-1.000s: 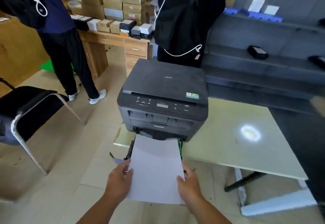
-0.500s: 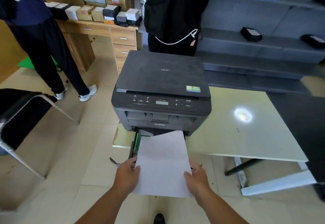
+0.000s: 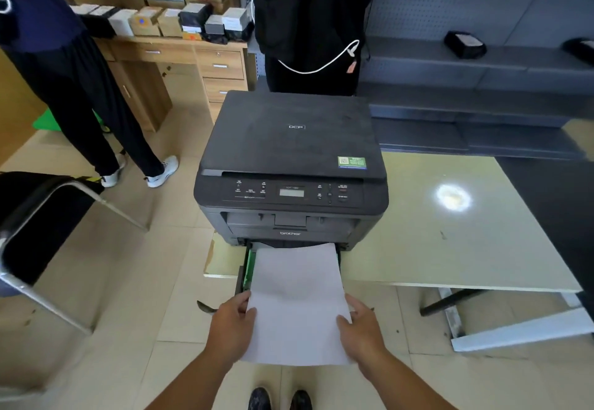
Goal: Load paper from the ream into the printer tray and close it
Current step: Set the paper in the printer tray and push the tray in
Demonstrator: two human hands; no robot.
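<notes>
paper going in, and the tray is tight

both hands are on the paper (image 3: 297, 300) now, left hand (image 3: 233, 329) pinching its left edge, right hand (image 3: 360, 329) pinching its right edge, each closed on the sheets near the end closest to the person. the far end of the paper reaches the mouth under the front of the printer (image 3: 291, 168), lying over the pulled-out tray (image 3: 246, 268), which sticks out from the printer toward the person. no ream shows anywhere in view.

here's the risk as i read it: the paper sits a touch skewed against the printer, its far right corner up near the slot, so it could ride over the green side guide at the printer's left instead of dropping between the guides. the held end hangs unsupported past the tray's front, so a droop or a curl could buckle the sheets. and if the tray is pushed shut with the paper riding high, i'd expect it to jam at the printer's mouth.
</notes>
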